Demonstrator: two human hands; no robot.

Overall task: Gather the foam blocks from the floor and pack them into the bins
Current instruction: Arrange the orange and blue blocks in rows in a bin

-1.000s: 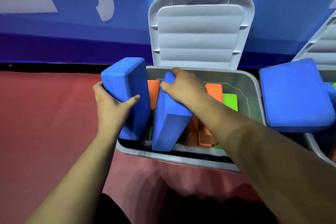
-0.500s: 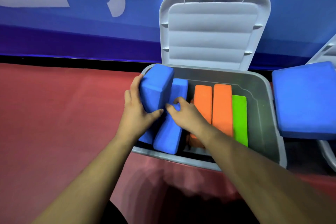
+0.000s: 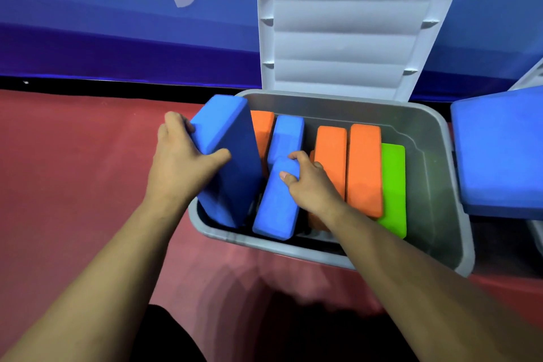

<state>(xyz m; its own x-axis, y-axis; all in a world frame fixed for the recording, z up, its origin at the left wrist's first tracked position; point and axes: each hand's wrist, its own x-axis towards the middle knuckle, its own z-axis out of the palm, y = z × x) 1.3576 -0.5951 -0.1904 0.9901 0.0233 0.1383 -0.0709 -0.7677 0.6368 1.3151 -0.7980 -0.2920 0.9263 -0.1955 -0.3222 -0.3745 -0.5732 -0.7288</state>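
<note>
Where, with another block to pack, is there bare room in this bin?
Free: between the green block and the bin's right wall, and along its far wall. Crowded: the left end; left hand grips the tilted blue block, right hand the middle blue block.

Bright, even light; my soft shadow lies on the floor before me; the edges curve and blur slightly.

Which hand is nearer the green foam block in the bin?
Right. The right hand grips the middle blue block, two orange blocks away from the green block; the left hand holds the tilted blue block at the left end of the bin.
</note>
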